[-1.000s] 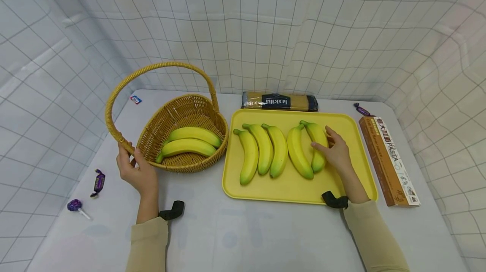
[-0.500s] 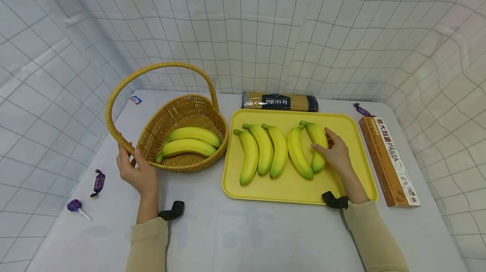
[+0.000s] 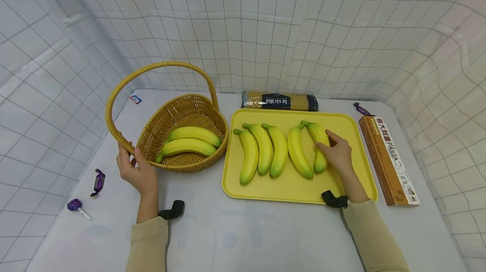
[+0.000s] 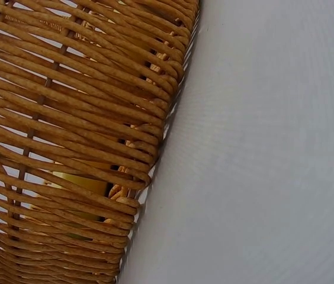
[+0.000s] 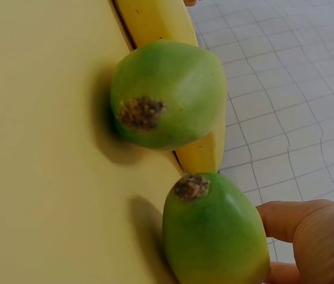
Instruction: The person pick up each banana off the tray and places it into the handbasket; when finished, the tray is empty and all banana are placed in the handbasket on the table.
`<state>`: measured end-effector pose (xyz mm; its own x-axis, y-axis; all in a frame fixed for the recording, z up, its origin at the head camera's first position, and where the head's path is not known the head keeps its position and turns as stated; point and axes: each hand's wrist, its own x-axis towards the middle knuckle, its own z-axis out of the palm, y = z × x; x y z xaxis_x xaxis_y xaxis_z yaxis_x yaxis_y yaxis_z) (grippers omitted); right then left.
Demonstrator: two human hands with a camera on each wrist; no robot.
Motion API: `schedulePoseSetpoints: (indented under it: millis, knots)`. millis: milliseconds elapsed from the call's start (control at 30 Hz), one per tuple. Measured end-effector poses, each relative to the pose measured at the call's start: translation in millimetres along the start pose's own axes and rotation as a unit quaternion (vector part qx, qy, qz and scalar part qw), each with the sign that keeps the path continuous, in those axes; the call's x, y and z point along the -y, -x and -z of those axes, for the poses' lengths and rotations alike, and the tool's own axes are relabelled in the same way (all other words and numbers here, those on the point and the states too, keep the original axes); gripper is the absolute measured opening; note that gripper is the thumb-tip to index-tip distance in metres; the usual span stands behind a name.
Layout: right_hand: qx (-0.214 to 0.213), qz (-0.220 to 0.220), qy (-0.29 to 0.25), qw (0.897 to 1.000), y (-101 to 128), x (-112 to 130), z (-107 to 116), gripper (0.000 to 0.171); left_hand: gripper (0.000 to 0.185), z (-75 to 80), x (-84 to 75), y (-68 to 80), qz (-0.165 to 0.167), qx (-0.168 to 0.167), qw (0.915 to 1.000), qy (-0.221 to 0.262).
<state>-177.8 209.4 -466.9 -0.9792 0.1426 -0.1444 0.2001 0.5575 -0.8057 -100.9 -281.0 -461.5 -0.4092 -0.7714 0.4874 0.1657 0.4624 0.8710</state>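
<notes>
A wicker basket point(image 3: 182, 111) with a tall handle point(image 3: 159, 66) stands at the table's left, with two bananas point(image 3: 190, 141) in it. My left hand point(image 3: 138, 171) grips the lower end of that handle. The left wrist view shows only the basket's weave point(image 4: 66, 118) and the grey table point(image 4: 262, 148). To the right lies a yellow tray point(image 3: 288, 187) with several bananas on it. My right hand point(image 3: 336, 152) grips the rightmost banana point(image 3: 317, 135), thumb on top. In the right wrist view its green end point(image 5: 214, 231) lies on the tray point(image 5: 37, 148) beside another banana point(image 5: 167, 89).
A dark spaghetti packet point(image 3: 279, 101) lies behind the tray and a brown pasta box point(image 3: 389, 160) along its right side. Purple candies point(image 3: 98, 181) and a lollipop point(image 3: 75, 206) sit at the left front. Checked cloth walls the table in.
My right hand has shifted slightly to the right with the rightmost banana, whose lower end has swung a little away from its neighbour. The left hand and basket have stayed put.
</notes>
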Motion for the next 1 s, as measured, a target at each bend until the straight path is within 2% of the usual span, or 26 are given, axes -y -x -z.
schedulePoseSetpoints:
  millis: [300,467,733,1000]
  knots:
    - [-0.046,-0.005,-0.021,0.999,-3.3,-3.2,-0.7,0.061,0.041,-0.3,2.2,-0.4,-0.009,-0.002,0.9999,-0.01]
    - [-0.062,-0.009,-0.039,0.997,-3.1,-3.1,-1.3,0.06,0.041,-0.3,2.3,-0.3,-0.017,-0.002,0.9999,0.0]
    - [-0.076,-0.024,-0.047,0.996,-1.6,0.8,1.2,0.059,0.042,0.0,-0.4,0.4,-0.014,-0.004,0.9999,0.008]
    - [-0.072,-0.017,-0.047,0.996,7.3,17.0,5.8,0.06,0.042,-0.2,1.0,0.3,-0.005,-0.006,0.9999,0.007]
